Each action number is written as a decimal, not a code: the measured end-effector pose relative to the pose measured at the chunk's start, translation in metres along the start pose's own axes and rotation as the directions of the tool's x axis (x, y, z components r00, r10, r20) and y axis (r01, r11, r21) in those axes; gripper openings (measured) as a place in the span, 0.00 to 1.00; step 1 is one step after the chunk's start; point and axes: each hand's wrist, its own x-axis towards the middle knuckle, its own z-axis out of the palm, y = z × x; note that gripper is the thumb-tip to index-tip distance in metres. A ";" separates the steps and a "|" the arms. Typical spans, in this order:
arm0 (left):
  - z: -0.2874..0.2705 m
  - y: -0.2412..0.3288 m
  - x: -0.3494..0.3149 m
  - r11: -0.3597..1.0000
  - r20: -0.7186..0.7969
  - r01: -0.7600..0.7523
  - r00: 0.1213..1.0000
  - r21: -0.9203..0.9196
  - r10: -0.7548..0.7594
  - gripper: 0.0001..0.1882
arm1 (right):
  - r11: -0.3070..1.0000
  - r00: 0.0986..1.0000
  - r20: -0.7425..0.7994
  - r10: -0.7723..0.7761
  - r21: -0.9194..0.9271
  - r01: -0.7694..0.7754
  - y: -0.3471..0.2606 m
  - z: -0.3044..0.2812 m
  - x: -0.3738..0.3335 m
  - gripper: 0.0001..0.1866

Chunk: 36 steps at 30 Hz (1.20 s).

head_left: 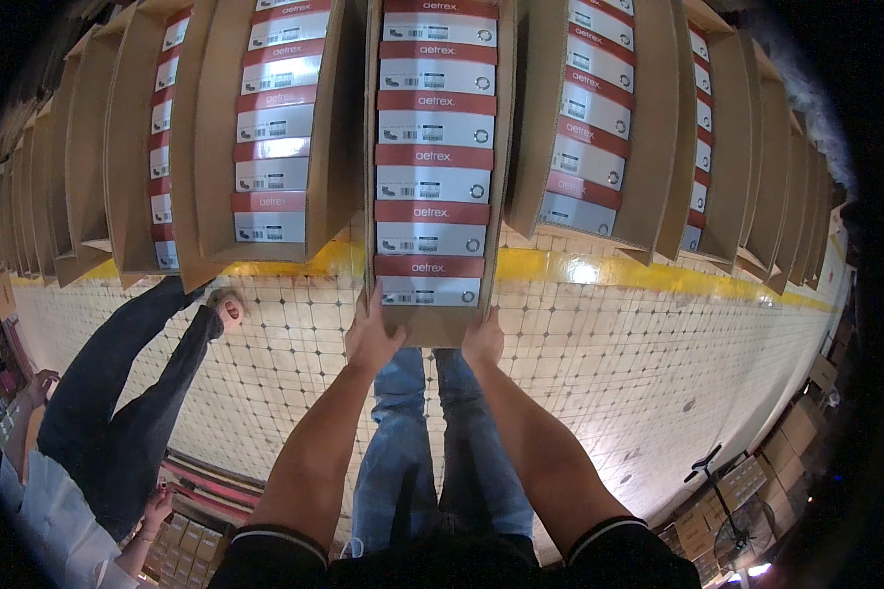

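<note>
A tall, open-fronted cardboard carton [424,325] stands straight in front of me. Inside it several white shoe boxes [422,239] with red lids are stacked in one column, their printed labels facing me. My left hand [372,339] grips the carton's near left corner, fingers along its outer side wall. At the near right corner my right hand [482,339] has hold of the opposite wall, its fingers partly hidden behind the cardboard. Both of my arms reach forward, with my jeans showing below the carton.
More cartons of shoe boxes line up on the left [270,218] and right [580,211]. A yellow floor stripe [535,265] runs along them over the tiled floor [599,393]. Another person [108,412] stands at left. A fan [745,530] and stacked boxes [791,427] sit at lower right.
</note>
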 end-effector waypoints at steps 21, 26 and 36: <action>-0.002 0.002 0.000 1.000 0.013 0.002 1.000 0.003 -0.003 0.51 | 0.999 0.999 0.015 0.036 0.030 -0.037 0.000 0.003 0.001 0.22; -0.003 0.004 -0.001 1.000 0.017 0.023 1.000 0.009 -0.023 0.51 | 0.995 0.999 -0.038 0.008 0.099 -0.004 0.003 0.006 0.000 0.17; -0.007 0.001 0.001 0.996 0.049 -0.075 0.996 0.051 0.072 0.51 | 0.990 0.999 0.003 0.049 0.133 -0.049 0.006 0.006 0.003 0.20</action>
